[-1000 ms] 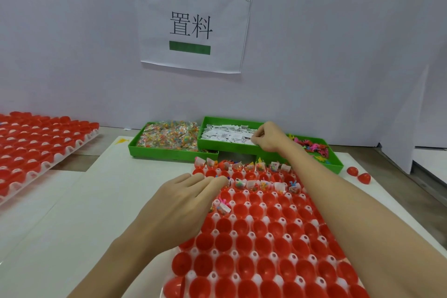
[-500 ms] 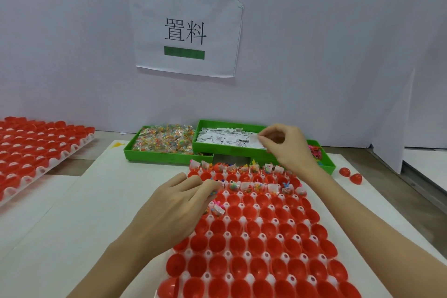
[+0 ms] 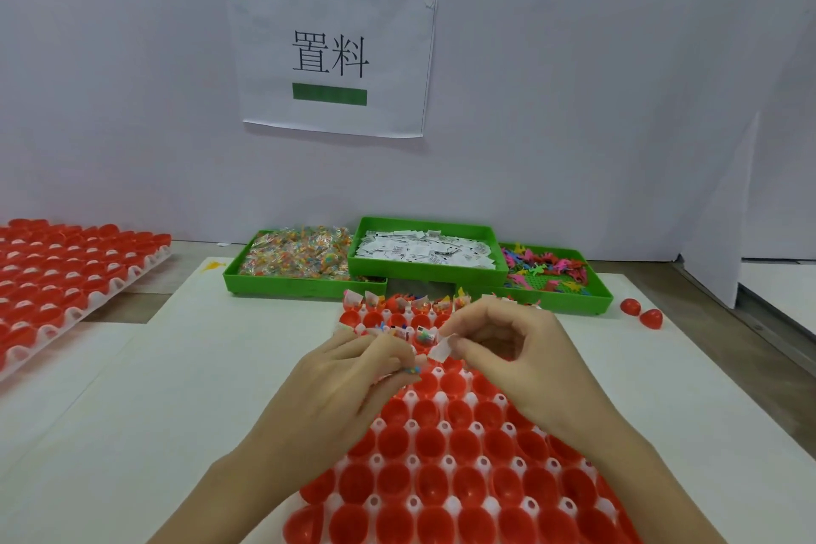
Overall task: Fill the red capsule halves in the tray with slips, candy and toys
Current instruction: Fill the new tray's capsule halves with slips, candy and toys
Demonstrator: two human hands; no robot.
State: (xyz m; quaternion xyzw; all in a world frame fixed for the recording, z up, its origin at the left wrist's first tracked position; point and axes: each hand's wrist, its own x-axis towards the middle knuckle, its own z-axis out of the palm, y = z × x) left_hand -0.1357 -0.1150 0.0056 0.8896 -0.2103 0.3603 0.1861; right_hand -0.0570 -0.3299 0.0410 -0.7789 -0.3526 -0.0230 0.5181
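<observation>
Right hand [image 3: 521, 349]: thumb and forefinger pinch 1 white paper slip [image 3: 443, 347]; the other fingers are curled loosely behind.
Left hand [image 3: 353, 380]: fingertips closed on a small multicoloured item [image 3: 413, 370], likely a candy packet; most of it is hidden by the fingers.
Slip location: in the air over the 3rd row of the capsule tray [image 3: 446, 462], between the 2 hands, just beside the left fingertips.
Slip orientation: long axis runs from lower left to upper right; the free end points down-left toward the left hand, the pinched end sits at the right thumb.
Tray status: the 2 far rows of red capsule halves [image 3: 430, 442] hold slips and candy; the near rows appear unfilled.
Supply bins: candy bin [image 3: 300, 256], slip bin [image 3: 424, 252], toy bin [image 3: 552, 274], side by side behind the tray.
Risk 1: slip is light and held by 1 edge; release above the cup rim could let it land on the white web between cups.
Risk 2: both hands crowd 1 cup; a fingertip could knock out contents of filled neighbours.
Risk 3: more than 1 slip may be stuck together; cannot tell from this view.
</observation>
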